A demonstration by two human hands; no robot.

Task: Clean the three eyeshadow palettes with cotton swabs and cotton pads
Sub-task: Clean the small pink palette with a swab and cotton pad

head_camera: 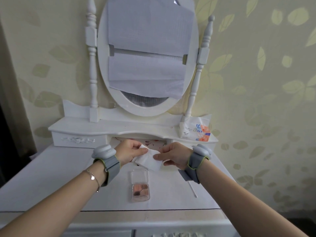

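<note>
I hold a white cotton pad point(149, 159) up over the back half of the dressing table point(51, 177), pinched between my left hand point(130, 152) and my right hand point(172, 155); it is square, soft and slightly folded, one corner lifted by my left fingers. Below it, near the middle of the table and toward the front edge, an eyeshadow palette point(140, 189) lies open, its clear lid flat toward the back and its pans in pink and brown shades. A cotton swab point(192, 189) lies to its right, near the right edge.
</note>
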